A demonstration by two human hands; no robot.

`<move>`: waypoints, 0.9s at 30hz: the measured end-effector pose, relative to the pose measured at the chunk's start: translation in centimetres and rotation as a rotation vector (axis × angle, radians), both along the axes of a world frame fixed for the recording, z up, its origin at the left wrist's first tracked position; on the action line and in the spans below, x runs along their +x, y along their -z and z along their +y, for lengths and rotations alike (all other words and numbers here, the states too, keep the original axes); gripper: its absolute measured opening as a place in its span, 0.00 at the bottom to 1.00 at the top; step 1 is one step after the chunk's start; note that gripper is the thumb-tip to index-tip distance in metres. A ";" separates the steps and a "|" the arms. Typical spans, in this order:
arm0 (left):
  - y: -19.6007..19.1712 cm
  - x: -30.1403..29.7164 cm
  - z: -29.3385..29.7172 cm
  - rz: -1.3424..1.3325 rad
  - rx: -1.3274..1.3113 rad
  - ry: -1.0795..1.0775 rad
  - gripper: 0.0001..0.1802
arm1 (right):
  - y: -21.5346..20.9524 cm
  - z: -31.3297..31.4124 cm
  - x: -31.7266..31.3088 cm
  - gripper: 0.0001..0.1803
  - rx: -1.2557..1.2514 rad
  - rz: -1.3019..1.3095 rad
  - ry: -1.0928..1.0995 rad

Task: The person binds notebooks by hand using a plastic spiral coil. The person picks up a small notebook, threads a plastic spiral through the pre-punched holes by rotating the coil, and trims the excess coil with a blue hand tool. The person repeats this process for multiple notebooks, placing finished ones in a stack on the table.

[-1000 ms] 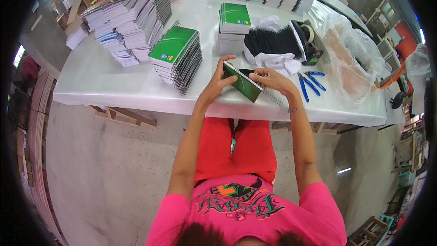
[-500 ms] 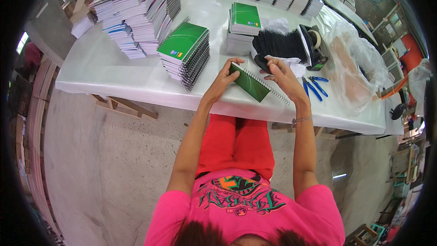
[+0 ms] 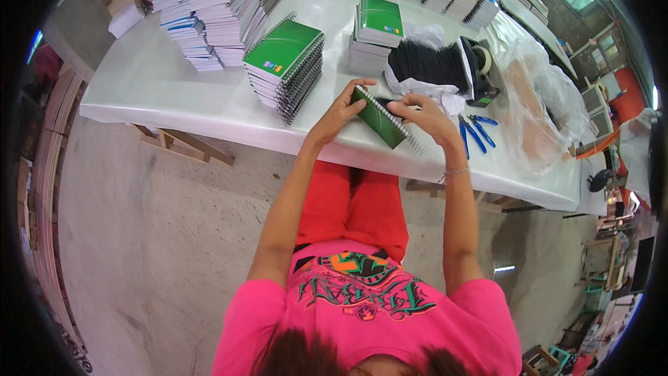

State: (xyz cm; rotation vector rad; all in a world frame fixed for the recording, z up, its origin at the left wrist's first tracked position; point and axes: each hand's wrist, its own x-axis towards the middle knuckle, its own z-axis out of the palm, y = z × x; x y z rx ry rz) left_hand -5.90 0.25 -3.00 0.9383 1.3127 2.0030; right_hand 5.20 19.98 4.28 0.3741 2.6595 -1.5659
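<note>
You are sitting at the near edge of a white table [image 3: 174, 97], leaning over it in a pink shirt and red trousers. Both your hands are closed on one green spiral notebook [image 3: 379, 117], holding it tilted just above the tabletop: your left hand [image 3: 341, 113] is gripping its upper left corner, and your right hand [image 3: 428, 115] is pinching the wire spine side. This looks like the binding step; the next move probably calls for steadying the cover while the right fingers work along the coil. Just right of your hand, blue-handled pliers [image 3: 473, 131] are lying on the table. Beyond them, a bundle of black binding coils [image 3: 428, 64] is resting on white paper. To the left, a stack of green notebooks [image 3: 285, 59] is standing. Compared with a second ago, the notebook is being held higher and farther from your body.
</note>
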 end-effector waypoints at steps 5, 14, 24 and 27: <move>-0.3 0.1 0.2 0.043 -0.013 -0.027 0.24 | 1.3 0.6 -0.8 0.26 -0.483 0.120 0.150; -0.3 0.1 -0.3 -0.074 -0.019 0.014 0.25 | 0.2 0.2 -0.5 0.24 -0.151 0.017 0.004; -0.6 0.0 0.3 -0.087 -0.015 0.072 0.27 | 0.2 0.9 -0.7 0.21 -0.571 0.090 -0.090; -0.5 0.0 0.0 -0.078 -0.017 0.045 0.24 | -0.2 0.3 0.3 0.17 -0.245 0.039 -0.018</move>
